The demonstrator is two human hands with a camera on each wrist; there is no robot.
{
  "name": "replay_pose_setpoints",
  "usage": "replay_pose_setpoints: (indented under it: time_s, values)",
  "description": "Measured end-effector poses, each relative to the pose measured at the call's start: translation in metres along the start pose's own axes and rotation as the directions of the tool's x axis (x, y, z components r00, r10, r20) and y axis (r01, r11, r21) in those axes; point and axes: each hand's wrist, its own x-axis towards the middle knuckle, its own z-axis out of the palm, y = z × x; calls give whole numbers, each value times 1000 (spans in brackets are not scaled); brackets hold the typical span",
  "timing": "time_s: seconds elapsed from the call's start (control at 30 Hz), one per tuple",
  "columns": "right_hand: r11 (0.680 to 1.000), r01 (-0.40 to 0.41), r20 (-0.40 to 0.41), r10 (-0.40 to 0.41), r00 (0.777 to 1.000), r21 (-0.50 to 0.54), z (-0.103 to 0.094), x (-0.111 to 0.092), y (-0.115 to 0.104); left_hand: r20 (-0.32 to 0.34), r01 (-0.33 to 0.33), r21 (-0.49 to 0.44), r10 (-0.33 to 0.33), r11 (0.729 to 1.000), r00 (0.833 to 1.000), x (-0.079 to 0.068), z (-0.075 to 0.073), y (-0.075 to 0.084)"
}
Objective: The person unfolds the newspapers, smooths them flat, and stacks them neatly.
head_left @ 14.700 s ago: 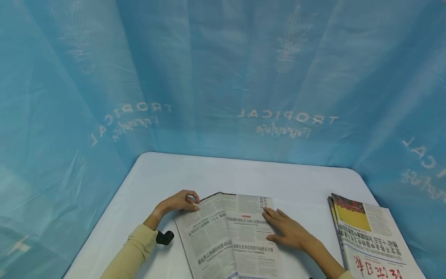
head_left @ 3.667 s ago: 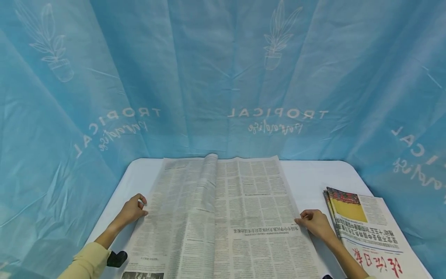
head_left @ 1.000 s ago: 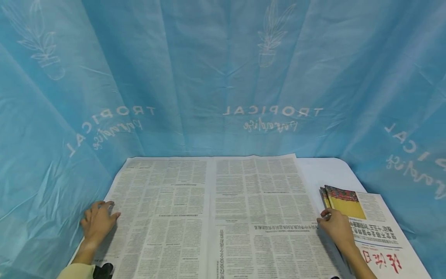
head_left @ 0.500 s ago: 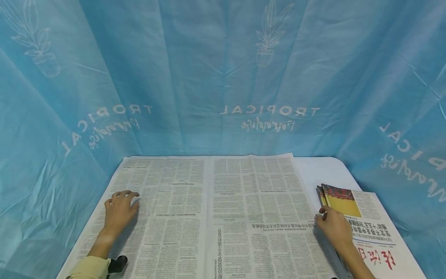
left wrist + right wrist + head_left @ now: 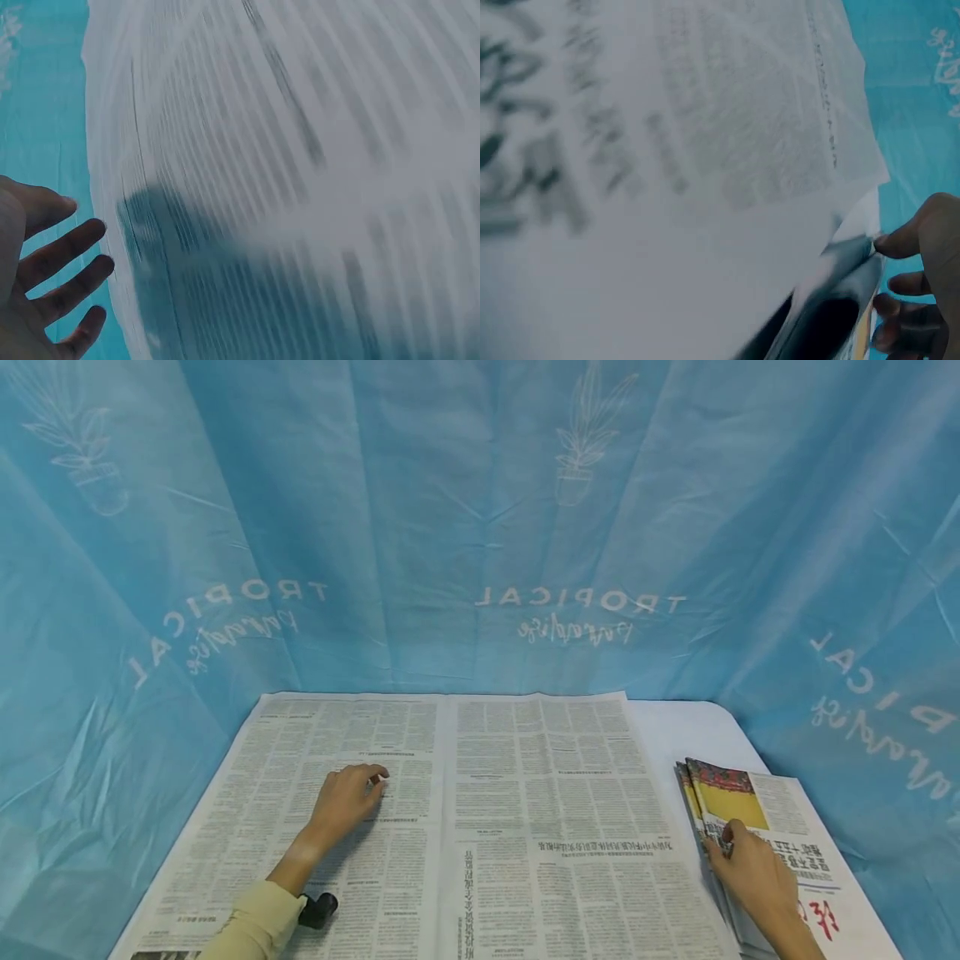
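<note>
An unfolded newspaper (image 5: 495, 810) lies flat, covering most of the table. Over its left page is my left hand (image 5: 347, 802), fingers spread and loosely bent, holding nothing. The left wrist view shows the same fingers (image 5: 69, 240) apart, with the printed page beyond them. At the right, several folded newspapers (image 5: 795, 835) are stacked, the top one with a yellow and red picture and red title characters. My right hand (image 5: 753, 872) is at the stack's left edge. In the right wrist view its thumb (image 5: 900, 238) pinches at the folded edge, the other fingers curled beside it.
A strip of white tabletop (image 5: 675, 727) shows between the open sheet and the stack. Blue printed curtain (image 5: 420, 527) encloses the table at the back and both sides. A black device (image 5: 318, 910) is strapped at the left wrist.
The newspaper, earlier folded small, has been spread across the table and flattened. My left hand has moved right from its left edge over the page. My right hand has shifted from its right edge to the stack.
</note>
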Motion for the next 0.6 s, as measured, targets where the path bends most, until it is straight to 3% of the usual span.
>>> replay_pose_setpoints:
  time_s: [0.23,0.6]
  values:
    - [985,13,112,6,994,-172,4,-8,6,53,-75,-87,80,993,995,7,15,30]
    - [987,43,65,-33,997,-152,9,-1,-3,156,-129,-274,176,953,972,23,40,78]
